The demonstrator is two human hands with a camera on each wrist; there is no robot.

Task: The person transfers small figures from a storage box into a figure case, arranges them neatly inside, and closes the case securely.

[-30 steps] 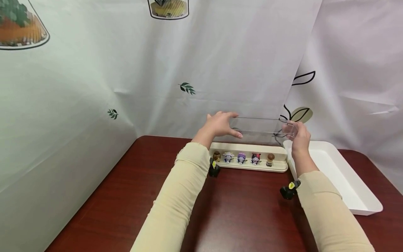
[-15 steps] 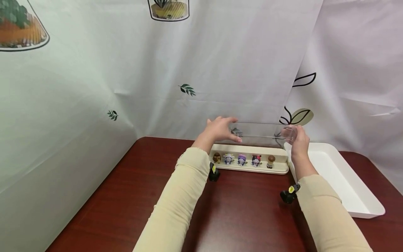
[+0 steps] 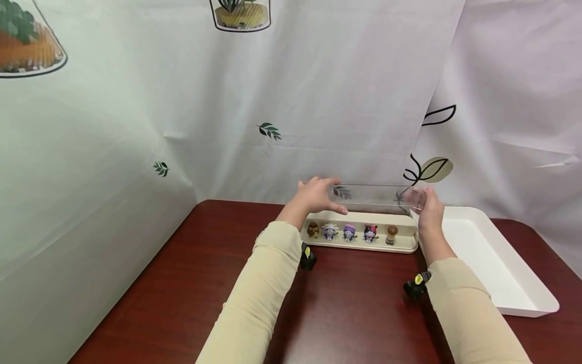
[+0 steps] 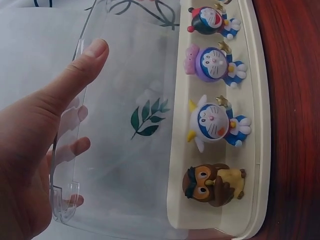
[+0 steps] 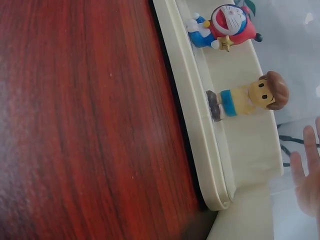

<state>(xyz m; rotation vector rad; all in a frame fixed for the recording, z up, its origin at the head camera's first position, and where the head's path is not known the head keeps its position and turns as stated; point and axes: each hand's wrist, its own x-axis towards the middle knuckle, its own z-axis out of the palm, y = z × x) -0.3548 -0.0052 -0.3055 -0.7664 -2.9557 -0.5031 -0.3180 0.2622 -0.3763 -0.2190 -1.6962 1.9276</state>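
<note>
My left hand [image 3: 313,196] grips the left end of a long clear plastic cover [image 3: 373,195], its thumb and fingers on opposite sides in the left wrist view. At the other end, my right hand [image 3: 431,210] holds the cover too. It hangs above and behind a cream display base [image 3: 386,219], apart from it in the head view. Several small figurines stand in a row on the base: an owl [image 4: 212,186], a white horned one [image 4: 215,122], a purple-hatted one [image 4: 215,65], a red-and-black one [image 5: 227,25] and a brown-haired boy [image 5: 250,97].
A white tray [image 3: 482,258] lies right of the base, beneath my right forearm. The dark red table [image 3: 218,273] ends at a printed white curtain [image 3: 354,101] behind the cover. Black wrist-worn devices sit under both wrists.
Both hands have lowered the clear cover toward the base, and slightly left. Both keep their hold. The figurines stand as before.
</note>
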